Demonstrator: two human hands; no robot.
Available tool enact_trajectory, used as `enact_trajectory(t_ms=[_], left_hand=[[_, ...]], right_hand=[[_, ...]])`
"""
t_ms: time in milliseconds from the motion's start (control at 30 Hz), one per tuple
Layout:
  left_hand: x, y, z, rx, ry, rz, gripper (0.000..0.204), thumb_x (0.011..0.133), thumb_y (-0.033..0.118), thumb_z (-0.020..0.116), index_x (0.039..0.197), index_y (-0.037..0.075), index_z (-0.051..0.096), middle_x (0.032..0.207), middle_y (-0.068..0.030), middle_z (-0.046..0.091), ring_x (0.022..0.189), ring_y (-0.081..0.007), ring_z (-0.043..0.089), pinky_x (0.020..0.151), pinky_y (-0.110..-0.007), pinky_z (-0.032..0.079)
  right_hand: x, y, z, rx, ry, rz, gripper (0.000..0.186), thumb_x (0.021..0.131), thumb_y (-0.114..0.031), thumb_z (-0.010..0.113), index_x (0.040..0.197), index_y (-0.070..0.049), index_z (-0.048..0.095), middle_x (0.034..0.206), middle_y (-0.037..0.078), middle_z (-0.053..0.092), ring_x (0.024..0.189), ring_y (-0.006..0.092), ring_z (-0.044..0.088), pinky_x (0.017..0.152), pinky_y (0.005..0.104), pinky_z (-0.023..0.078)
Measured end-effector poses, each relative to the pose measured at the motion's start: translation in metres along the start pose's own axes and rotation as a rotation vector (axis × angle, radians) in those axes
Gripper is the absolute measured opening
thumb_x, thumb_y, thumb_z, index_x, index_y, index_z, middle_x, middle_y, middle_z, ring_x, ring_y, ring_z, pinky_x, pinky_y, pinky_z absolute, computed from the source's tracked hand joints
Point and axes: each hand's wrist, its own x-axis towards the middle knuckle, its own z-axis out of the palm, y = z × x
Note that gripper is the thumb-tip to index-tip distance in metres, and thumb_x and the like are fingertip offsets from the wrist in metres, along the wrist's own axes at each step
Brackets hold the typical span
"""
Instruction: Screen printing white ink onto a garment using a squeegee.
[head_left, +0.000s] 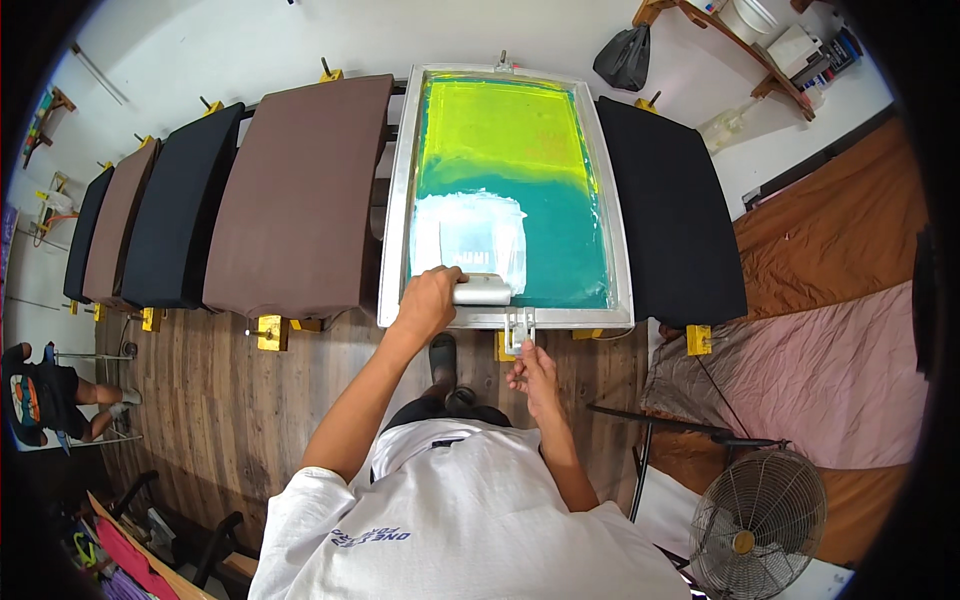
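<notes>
A screen printing frame [619,240] with a silver metal rim lies in front of me. Its mesh is yellow-green at the far end and teal nearer me, with a patch of white ink [460,218] at the near left. My left hand [430,300] is closed round the left end of a silver squeegee [484,290], which rests on the mesh by the near rim. Below that rim, my right hand [534,378] has its fingers curled, thumb and forefinger at a U-shaped metal bracket [519,328] on the frame's near edge.
Padded boards covered in brown cloth [300,190] and black cloth [180,210] stand in a row to the left. Another black-covered board [672,210] is at the right. A wire-caged fan [758,525] stands at the lower right. Another person [60,395] is at the far left.
</notes>
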Motion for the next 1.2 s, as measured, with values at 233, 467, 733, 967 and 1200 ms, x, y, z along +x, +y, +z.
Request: enact_trajectory(t_ms=[233, 467, 733, 967, 1200], left_hand=[[0.005, 0.007, -0.015, 0.011, -0.010, -0.007, 0.034, 0.069, -0.011, 0.058, 0.098, 0.001, 0.071, 0.088, -0.0243, 0.068, 0.084, -0.0416, 0.066, 0.079, -0.047, 0.053], [0.005, 0.008, -0.019, 0.006, -0.009, 0.007, 0.035, 0.068, -0.011, 0.059, 0.098, 0.001, 0.071, 0.088, -0.0245, 0.068, 0.084, -0.0414, 0.067, 0.078, -0.047, 0.053], [-0.002, 0.010, -0.019, 0.005, 0.003, -0.018, 0.037, 0.068, -0.011, 0.059, 0.101, 0.002, 0.070, 0.093, -0.0212, 0.069, 0.086, -0.0412, 0.066, 0.080, -0.047, 0.053], [-0.002, 0.011, -0.020, 0.012, 0.009, -0.010, 0.036, 0.069, -0.010, 0.059, 0.101, 0.002, 0.070, 0.094, -0.0208, 0.069, 0.086, -0.0412, 0.066, 0.080, -0.047, 0.053], [-0.005, 0.014, -0.019, 0.002, 0.032, -0.001, 0.036, 0.068, -0.010, 0.061, 0.101, 0.002, 0.070, 0.093, -0.0200, 0.068, 0.085, -0.0409, 0.066, 0.079, -0.047, 0.053]], right_hand=[[0.006, 0.006, 0.006, -0.025, 0.061, -0.138, 0.037, 0.100, -0.043, 0.056, 0.089, -0.008, 0.054, 0.065, -0.002, 0.047, 0.054, 0.0108, 0.054, 0.047, 0.0244, 0.042], [0.007, 0.011, 0.017, -0.114, 0.174, -0.269, 0.037, 0.102, -0.040, 0.054, 0.085, -0.006, 0.052, 0.060, -0.002, 0.043, 0.049, 0.0104, 0.050, 0.045, 0.0252, 0.040], [0.010, 0.013, 0.018, -0.152, 0.194, -0.326, 0.038, 0.103, -0.037, 0.052, 0.083, -0.004, 0.053, 0.056, 0.000, 0.047, 0.046, 0.0089, 0.048, 0.043, 0.0253, 0.040], [0.011, 0.015, 0.019, -0.188, 0.229, -0.381, 0.040, 0.103, -0.036, 0.052, 0.084, -0.001, 0.056, 0.054, 0.001, 0.049, 0.044, 0.0084, 0.048, 0.041, 0.0254, 0.039], [0.012, 0.018, 0.020, -0.245, 0.280, -0.414, 0.038, 0.103, -0.035, 0.052, 0.080, -0.004, 0.053, 0.056, -0.001, 0.045, 0.046, 0.0076, 0.045, 0.043, 0.0252, 0.039]])
